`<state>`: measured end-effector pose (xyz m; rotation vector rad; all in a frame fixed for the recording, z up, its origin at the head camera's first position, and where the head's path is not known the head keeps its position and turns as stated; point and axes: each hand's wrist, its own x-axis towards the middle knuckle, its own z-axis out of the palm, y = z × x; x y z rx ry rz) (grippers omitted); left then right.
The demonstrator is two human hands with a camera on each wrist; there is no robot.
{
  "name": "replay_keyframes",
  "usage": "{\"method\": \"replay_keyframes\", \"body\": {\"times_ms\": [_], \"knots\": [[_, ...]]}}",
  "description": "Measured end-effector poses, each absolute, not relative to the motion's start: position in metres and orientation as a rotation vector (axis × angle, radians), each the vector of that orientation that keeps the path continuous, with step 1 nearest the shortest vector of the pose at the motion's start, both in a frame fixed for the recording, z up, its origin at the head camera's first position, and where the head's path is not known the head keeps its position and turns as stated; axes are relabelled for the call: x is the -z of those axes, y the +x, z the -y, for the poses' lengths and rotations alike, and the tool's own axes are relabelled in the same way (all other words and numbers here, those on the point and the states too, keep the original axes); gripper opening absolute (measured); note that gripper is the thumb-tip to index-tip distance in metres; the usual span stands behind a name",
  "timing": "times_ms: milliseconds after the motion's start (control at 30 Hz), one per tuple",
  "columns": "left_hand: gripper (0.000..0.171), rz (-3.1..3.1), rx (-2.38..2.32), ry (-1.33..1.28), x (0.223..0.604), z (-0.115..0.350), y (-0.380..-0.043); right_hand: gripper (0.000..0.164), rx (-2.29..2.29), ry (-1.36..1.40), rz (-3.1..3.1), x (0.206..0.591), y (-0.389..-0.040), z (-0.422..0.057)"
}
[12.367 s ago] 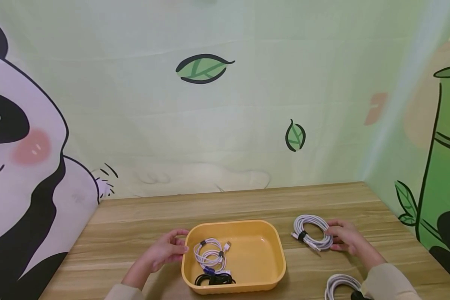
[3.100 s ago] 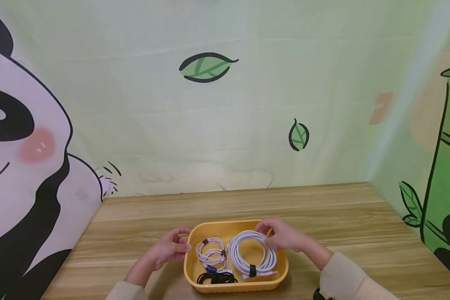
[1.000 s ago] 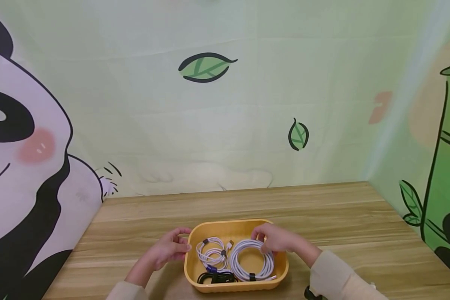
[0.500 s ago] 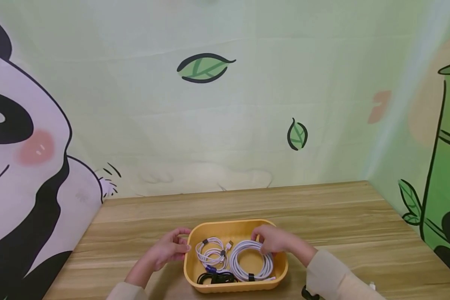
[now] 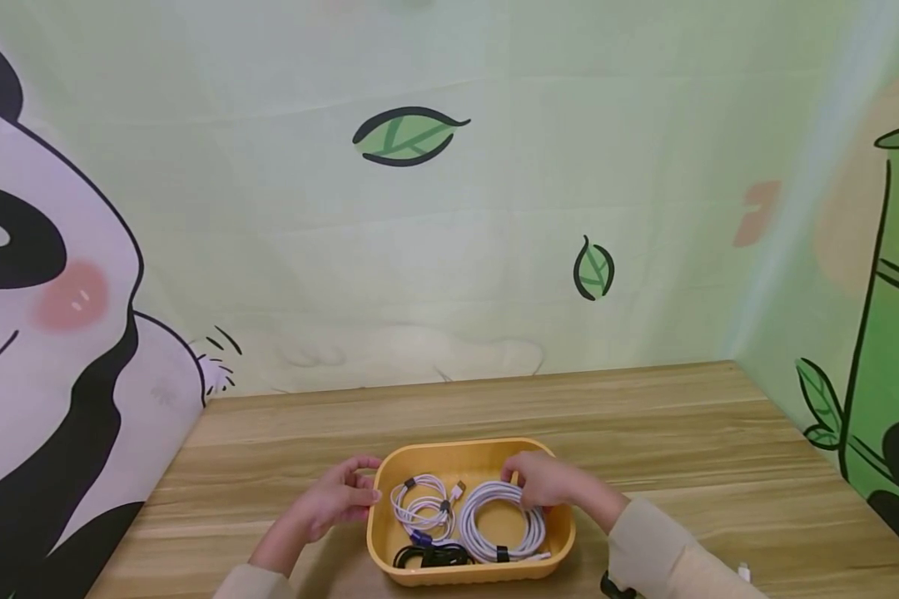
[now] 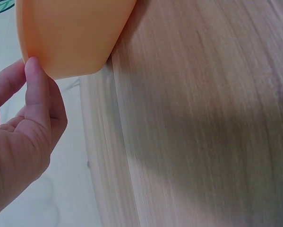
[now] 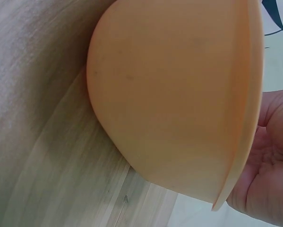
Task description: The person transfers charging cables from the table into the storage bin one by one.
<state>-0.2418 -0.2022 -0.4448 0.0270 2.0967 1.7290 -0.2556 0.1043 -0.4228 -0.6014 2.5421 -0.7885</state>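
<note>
A yellow plastic tray (image 5: 470, 576) stands on the wooden table. My left hand (image 5: 333, 499) pinches its left rim; in the left wrist view the thumb (image 6: 36, 90) presses the outer wall. My right hand (image 5: 545, 480) reaches over the right rim, with curled fingers holding the upper right edge of a thick white coiled cable (image 5: 474, 532). That coil lies in the tray's right half, bound with a black strap. In the right wrist view the tray wall (image 7: 169, 94) hides the fingertips. At the tray's left lie a thin white USB cable (image 5: 427, 502) and a black cable (image 5: 438, 556) with a blue connector.
A small white plug end (image 5: 744, 571) shows on the table beside the right sleeve (image 5: 655, 549), which hides what is around it. Printed fabric (image 5: 479, 249) stands along the table's back and sides.
Since the oldest frame, a thick white coil has gone from the table at right into the tray. Over the last second the coil and right hand have barely shifted; the left hand stays at the rim.
</note>
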Motion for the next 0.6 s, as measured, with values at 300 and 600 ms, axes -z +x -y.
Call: {"method": "replay_keyframes", "body": {"times_ms": [300, 600], "knots": [[0.05, -2.095, -1.73, 0.04, 0.445, 0.2024, -0.2421, 0.037, 0.847, -0.544, -2.43, 0.4209, -0.2589, -0.1059], [0.05, -2.103, -1.731, 0.025, 0.4452, 0.2021, -0.2421, 0.04, 0.974, -0.559, -2.361, 0.423, -0.2615, -0.1107]]}}
